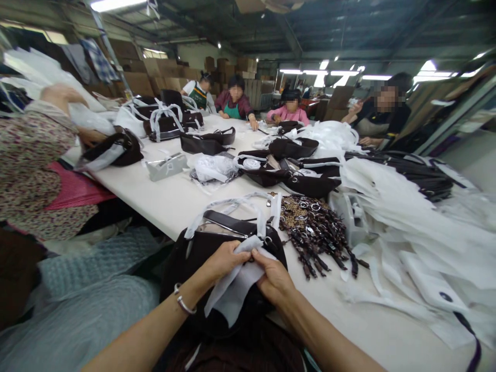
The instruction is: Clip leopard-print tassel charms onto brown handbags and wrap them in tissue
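Both hands gripping: left hand (227, 259) and right hand (276, 279) pinch a thin white sheet (231, 295), fingertips close together, sheet hanging over front of dark bag (180, 271). Bag upright at near edge of desk (145, 195), handles (262, 219) wrapped white. Clock from bag: pile of brown tasselled charms (313, 232) just beside, 2 o'clock; heap of white sheets (411, 217) farther out, 2–3; more dark bags (313, 185) at 1; grey pouch (167, 167) at 11; co-worker in floral sleeves (29, 160) at 10; bubble wrap roll (104, 323) at 8.
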The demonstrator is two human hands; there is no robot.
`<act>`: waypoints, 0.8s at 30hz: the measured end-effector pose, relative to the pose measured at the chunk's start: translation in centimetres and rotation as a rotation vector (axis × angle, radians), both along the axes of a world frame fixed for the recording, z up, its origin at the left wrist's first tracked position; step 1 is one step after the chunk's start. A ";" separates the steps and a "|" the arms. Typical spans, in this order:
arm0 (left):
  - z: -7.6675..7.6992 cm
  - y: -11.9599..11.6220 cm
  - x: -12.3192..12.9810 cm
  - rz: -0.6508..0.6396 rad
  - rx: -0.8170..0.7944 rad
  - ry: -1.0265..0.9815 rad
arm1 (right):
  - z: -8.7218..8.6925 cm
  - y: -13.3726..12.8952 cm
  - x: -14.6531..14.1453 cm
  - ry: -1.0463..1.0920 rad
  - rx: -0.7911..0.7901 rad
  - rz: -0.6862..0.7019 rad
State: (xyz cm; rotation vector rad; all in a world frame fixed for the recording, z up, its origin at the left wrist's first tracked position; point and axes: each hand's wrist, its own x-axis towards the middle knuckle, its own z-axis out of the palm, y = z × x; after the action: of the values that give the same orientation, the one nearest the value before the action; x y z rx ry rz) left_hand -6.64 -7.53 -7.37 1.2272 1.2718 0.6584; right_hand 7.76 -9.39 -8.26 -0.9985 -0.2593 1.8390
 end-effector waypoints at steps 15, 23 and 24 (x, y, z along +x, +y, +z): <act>-0.6 0.4 -1.1 0.008 -0.336 -0.436 | 2.5 2.7 5.7 -0.992 1.322 0.493; -0.2 -0.6 -0.6 0.040 -0.049 -0.305 | 2.9 5.8 4.5 -0.963 1.180 0.535; -0.1 -0.7 -0.6 0.037 0.004 -0.274 | 2.8 5.9 4.3 -1.012 1.165 0.499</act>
State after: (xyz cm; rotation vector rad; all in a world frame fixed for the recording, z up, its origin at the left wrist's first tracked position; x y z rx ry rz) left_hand -7.23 -8.23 -7.45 1.0771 1.0661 0.8263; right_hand 12.04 -3.49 -5.45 -0.9008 -2.0431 1.0183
